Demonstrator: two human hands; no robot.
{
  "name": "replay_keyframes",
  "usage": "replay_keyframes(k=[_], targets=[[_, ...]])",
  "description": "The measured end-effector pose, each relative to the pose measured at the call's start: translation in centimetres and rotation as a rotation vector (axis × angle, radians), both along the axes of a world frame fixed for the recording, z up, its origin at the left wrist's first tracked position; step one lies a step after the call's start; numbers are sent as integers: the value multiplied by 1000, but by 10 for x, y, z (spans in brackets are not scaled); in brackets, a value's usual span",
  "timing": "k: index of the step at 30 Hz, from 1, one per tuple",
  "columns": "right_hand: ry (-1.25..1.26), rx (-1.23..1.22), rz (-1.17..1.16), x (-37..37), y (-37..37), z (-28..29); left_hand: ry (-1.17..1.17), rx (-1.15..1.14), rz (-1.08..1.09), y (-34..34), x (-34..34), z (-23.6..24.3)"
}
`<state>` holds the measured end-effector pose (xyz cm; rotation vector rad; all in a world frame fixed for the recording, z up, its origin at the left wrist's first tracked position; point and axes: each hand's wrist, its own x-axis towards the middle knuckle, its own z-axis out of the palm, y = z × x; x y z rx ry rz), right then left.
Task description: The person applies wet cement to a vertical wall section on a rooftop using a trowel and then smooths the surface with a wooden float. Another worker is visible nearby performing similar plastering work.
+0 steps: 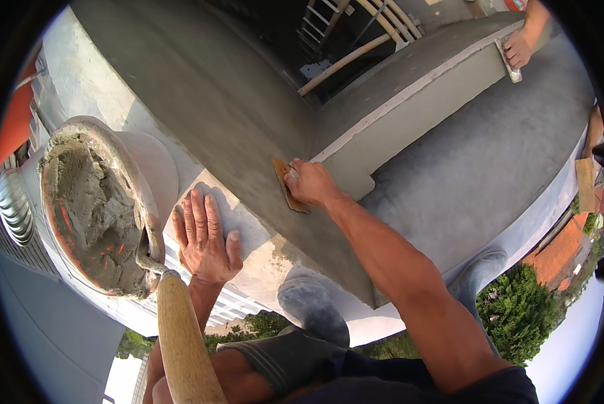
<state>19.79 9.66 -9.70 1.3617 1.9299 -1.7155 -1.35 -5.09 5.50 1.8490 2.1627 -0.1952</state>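
My right hand (312, 183) grips a thin tan plastering float (295, 200). The float's face rests against the damp grey plaster (214, 108), near the corner where a raised plastered beam (409, 121) meets it. Fingers spread, my left hand (206, 239) lies flat on the pale, stained ledge (265, 252). Left of that hand stands a bucket (155, 161) filled with wet grey mortar (93, 202). A trowel with a wooden handle (184, 337) leans there, its metal neck at the bucket's rim; its blade is hidden.
At the upper right, another person's hand (516, 50) holds a float (508, 62) against the beam's end. Beyond the wall is a dark opening with bamboo poles (345, 65) and a ladder (315, 23). Roofs and trees (521, 313) lie far below the outer edge.
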Motion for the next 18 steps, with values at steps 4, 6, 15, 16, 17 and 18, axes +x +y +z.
replay_keyframes(k=[4,6,15,16,17,18], targets=[[139,35,-18,31,-25,44,-8,12,-6,1,0,2],[253,139,-78,46,-39,64,-20,7,4,1,1,1],[361,165,-69,-15,0,33,-13,18,-7,0,-1,0],[529,262,-128,-6,-14,44,-13,8,4,-1,-1,1],[470,181,-101,13,-29,56,-11,-7,19,-1,0,1],[479,163,-92,38,-40,70,-8,-7,11,-2,0,3]])
